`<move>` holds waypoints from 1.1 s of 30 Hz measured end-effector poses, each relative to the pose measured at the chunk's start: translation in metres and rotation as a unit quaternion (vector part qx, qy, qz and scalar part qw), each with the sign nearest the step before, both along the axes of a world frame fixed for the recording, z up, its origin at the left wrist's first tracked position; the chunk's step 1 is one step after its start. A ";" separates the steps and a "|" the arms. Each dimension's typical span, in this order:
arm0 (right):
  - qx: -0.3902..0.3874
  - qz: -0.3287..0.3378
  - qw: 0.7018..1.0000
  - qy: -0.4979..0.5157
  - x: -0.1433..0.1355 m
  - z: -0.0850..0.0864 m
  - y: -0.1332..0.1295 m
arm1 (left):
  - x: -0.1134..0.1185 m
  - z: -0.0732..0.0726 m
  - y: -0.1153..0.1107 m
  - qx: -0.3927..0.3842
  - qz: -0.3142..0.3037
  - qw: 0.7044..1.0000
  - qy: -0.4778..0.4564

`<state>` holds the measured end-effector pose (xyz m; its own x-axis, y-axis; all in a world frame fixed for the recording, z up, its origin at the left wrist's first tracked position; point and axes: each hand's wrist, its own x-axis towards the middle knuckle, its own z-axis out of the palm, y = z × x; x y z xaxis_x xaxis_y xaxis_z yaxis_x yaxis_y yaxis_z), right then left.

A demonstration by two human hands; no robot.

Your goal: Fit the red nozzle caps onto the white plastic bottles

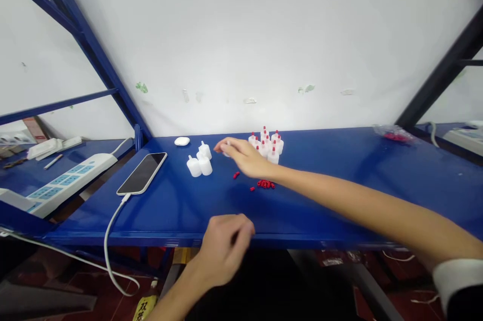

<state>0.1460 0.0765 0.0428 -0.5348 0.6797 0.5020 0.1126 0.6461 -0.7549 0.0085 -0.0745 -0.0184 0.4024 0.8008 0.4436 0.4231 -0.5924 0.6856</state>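
Note:
My right hand point(247, 157) reaches over the blue table, its fingers curled around a small white item that is mostly hidden. Several white bottles with red caps point(266, 146) stand just behind and to the right of it. Small loose red caps point(265, 184) lie in front of that wrist, with one more point(236, 175) farther left. On the left stand several uncapped white bottles point(205, 165). My left hand point(225, 245) is at the table's front edge, fingers curled in and slightly blurred; whether it holds anything is hidden.
A phone point(143, 174) with a white cable point(107, 245) lies at the left. Behind the uncapped bottles is a white oval object point(181, 141). A clear bag with red pieces point(394, 134) lies at the back right. A power strip point(71, 182) sits beyond the blue frame.

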 end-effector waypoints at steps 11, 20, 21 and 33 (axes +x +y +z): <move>0.084 -0.047 0.989 -0.111 -0.064 0.002 0.030 | 0.012 -0.018 0.003 0.283 0.015 0.944 0.172; 0.055 -0.067 0.995 -0.058 -0.069 -0.008 0.035 | 0.014 -0.018 0.003 0.297 0.026 0.938 0.175; 0.058 -0.071 0.994 -0.067 -0.069 -0.010 0.035 | 0.014 -0.018 0.003 0.297 0.027 0.938 0.175; -0.011 0.064 0.990 -0.123 -0.037 -0.017 -0.010 | 0.015 -0.021 0.005 0.336 0.024 0.931 0.142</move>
<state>0.1092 0.0669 0.0262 -0.7211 0.6080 0.3323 0.2128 0.6508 -0.7288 0.0239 -0.0698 -0.0391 0.5508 0.4013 0.7318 0.5675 -0.8230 0.0243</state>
